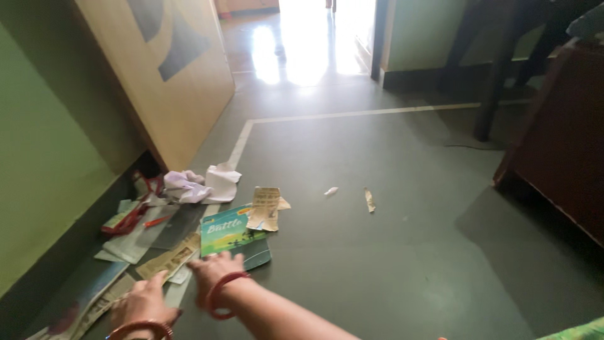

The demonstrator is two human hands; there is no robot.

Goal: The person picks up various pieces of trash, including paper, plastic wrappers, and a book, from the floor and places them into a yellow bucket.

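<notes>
The floor (pixel 390 239), grey-green with a pale painted line, is carrying a loose heap of papers (pixel 170 233) against the green wall (pixel 44 164), beside a leaning wooden board (pixel 182 82). As judged from the spread, gathering is only beginning: nothing is stacked or lifted, and the whole heap is lying scattered.

The largest piece is the green-and-blue booklet (pixel 231 236), lying flat and face up at the heap's right edge, its cover glossy and a corner tucked under a torn tan paper slip (pixel 265 209). Behind it a crumpled white and lilac wad (pixel 198 184) is sitting near the board's foot. To the left, flat sheets and newspaper pages (pixel 167 259) are overlapping, with a red-handled object (pixel 135 214), too indistinct to identify, among them. Two small scraps (pixel 369 199) are lying well apart from the heap on bare floor.

The right hand (pixel 212 269), wearing a red bangle, is reaching across and resting on the booklet's near edge, fingers curled down; whether they are gripping it cannot be told. The left hand (pixel 143 302), also bangled, is pressing on the newspaper pages, fingers spread flat and holding nothing.
</notes>
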